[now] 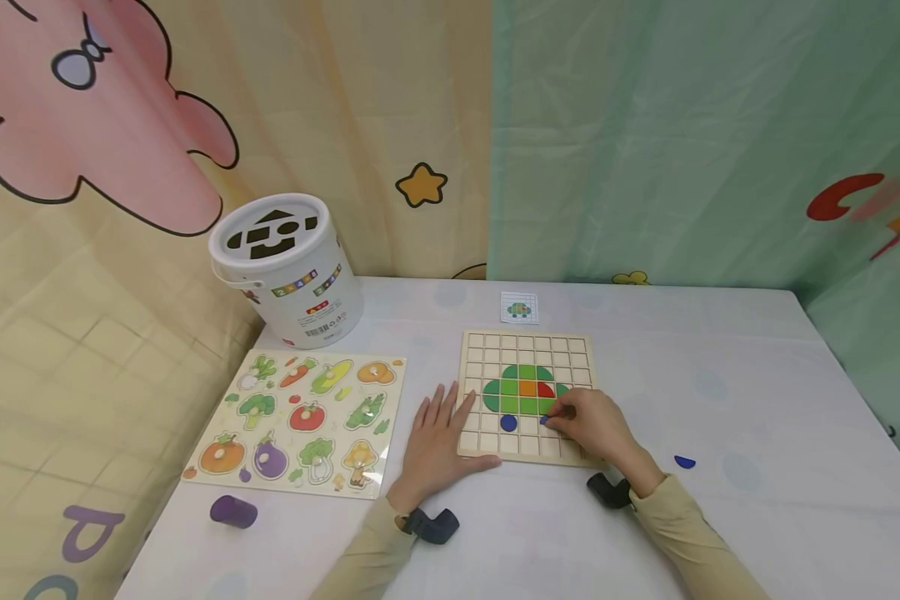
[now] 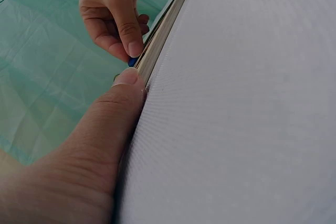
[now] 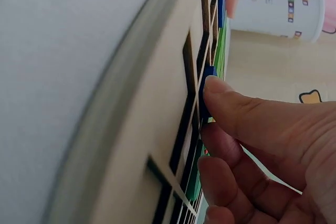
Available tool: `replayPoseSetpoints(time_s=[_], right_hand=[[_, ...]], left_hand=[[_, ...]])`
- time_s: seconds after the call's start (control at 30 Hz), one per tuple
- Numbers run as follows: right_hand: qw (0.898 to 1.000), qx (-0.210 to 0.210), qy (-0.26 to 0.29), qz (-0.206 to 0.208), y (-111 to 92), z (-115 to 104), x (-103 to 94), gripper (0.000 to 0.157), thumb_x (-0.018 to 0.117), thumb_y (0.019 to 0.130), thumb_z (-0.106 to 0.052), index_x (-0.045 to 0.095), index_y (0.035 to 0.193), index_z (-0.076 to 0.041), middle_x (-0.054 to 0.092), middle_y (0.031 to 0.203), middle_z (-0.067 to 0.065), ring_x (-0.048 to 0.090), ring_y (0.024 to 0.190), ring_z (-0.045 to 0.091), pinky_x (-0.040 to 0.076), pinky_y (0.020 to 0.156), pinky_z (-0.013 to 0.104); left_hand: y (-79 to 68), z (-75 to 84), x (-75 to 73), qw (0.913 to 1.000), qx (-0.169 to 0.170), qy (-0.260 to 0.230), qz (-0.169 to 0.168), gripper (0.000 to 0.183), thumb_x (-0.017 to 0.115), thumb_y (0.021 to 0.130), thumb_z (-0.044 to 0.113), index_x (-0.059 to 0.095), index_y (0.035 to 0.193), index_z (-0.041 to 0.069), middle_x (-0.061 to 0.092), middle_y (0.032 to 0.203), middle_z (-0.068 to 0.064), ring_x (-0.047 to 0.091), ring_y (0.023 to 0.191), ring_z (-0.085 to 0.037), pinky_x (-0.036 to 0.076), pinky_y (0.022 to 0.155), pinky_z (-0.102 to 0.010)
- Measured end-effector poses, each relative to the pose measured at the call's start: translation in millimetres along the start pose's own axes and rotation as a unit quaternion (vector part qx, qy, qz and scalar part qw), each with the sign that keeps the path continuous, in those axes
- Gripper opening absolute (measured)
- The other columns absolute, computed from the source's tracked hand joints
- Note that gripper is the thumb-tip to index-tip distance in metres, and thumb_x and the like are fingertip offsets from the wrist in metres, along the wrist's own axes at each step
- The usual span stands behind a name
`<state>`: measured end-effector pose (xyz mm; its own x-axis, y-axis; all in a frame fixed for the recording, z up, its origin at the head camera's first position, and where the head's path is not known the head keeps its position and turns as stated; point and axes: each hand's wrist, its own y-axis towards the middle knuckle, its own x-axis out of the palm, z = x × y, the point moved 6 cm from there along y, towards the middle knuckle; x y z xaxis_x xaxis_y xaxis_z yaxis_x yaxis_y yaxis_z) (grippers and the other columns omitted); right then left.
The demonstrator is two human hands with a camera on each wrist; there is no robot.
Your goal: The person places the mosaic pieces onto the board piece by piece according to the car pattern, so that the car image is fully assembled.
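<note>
A wooden grid board (image 1: 480, 354) lies on the table with green, orange and red pieces set in its squares, forming a car-like shape. Below them is a blue round shape (image 1: 508, 423). My right hand (image 1: 596, 425) pinches a small blue piece (image 3: 208, 87) between thumb and fingers at the board's lower right squares; its full outline is hidden. Fingers spread, my left hand (image 1: 435, 450) rests at the board's left edge, and in the left wrist view its thumb (image 2: 100, 129) lies against the board's side. A blue half-round piece (image 1: 685, 462) lies on the table, right of the right hand.
Behind the board lies a small pattern card (image 1: 520, 308) with a similar picture. At left are a vegetable puzzle board (image 1: 217, 472), a purple cylinder (image 1: 233, 512) and a white bucket (image 1: 307, 300) with a shape-cut lid. Printed curtains hang behind the table.
</note>
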<state>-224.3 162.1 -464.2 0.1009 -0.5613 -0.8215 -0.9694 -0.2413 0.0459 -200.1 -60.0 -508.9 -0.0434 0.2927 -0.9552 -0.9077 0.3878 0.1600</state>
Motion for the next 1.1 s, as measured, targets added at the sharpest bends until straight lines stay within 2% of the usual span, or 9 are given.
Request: replayPoseSetpoints(time_s=[0.37,0.7,1.1], right_hand=[[0.999,-0.016,-0.042,0.017,-3.4,-7.4,-2.6,0.01,0.081,0.075,-0.016,0.072,0.071,-0.014,0.061,0.065,-0.01,0.052,0.06,0.007,0.045,0.056,0.03],[0.998,-0.022,-0.064,0.01,-5.5,-9.9,-2.6,0.011,0.082,0.074,-0.017,0.073,0.069,-0.015,0.061,0.069,-0.008,0.051,0.061,0.008,0.045,0.056,0.028],[0.998,-0.02,-0.052,0.017,-6.6,-7.5,-1.9,0.01,0.081,0.075,-0.015,0.072,0.071,-0.013,0.06,0.072,-0.006,0.051,0.062,0.009,0.045,0.057,0.03]], left_hand=[[0.5,0.4,1.1,1.0,0.005,0.002,0.008,0.104,0.048,0.073,0.082,0.027,0.151,0.016,0.016,0.157,-0.011,0.006,0.143,-0.03,0.007,0.114,-0.045],[0.4,0.4,-0.1,1.0,-0.003,0.001,-0.003,0.104,0.051,0.073,0.08,0.027,0.151,0.016,0.014,0.157,-0.011,0.005,0.143,-0.028,0.005,0.114,-0.045],[0.3,-0.6,0.9,1.0,-0.004,0.0,-0.005,0.104,0.051,0.073,0.08,0.027,0.151,0.016,0.014,0.157,-0.011,0.005,0.143,-0.028,0.004,0.114,-0.044]])
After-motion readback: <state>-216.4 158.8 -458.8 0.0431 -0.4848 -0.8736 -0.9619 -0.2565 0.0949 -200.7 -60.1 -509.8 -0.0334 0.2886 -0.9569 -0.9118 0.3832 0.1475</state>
